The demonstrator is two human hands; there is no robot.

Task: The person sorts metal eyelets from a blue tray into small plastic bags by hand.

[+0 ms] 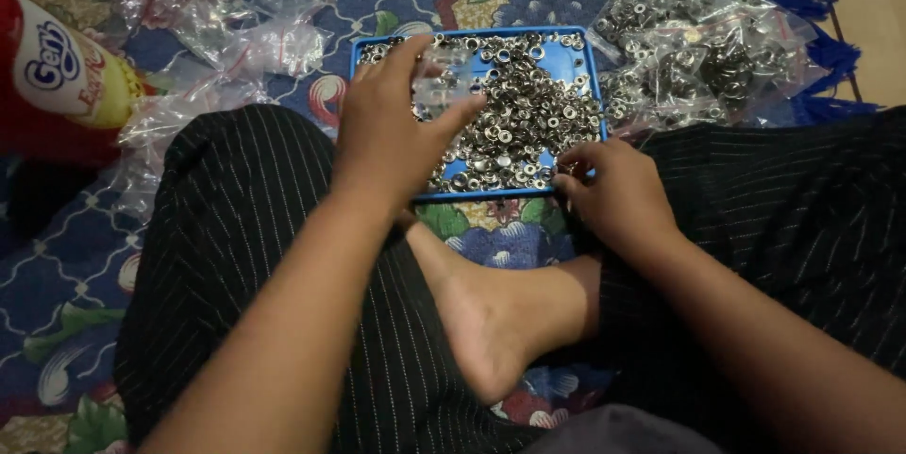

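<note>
Person sits cross-legged on patterned rug (pixel 57 275), blue tray (pixel 566 62) set just ahead of shins, within both arms' reach. Tray heaped with small metal snap rings (pixel 528 105), walls keeping them corralled. Left hand (pixel 392 124) hovers over tray, grip pinching small clear plastic bag (pixel 439 86). Right hand (pixel 613 194) at tray's near right corner, fingertips closed on few rings. Filled bags (pixel 698 39) piled right of tray; empty bags (pixel 236 29) lie left.
</note>
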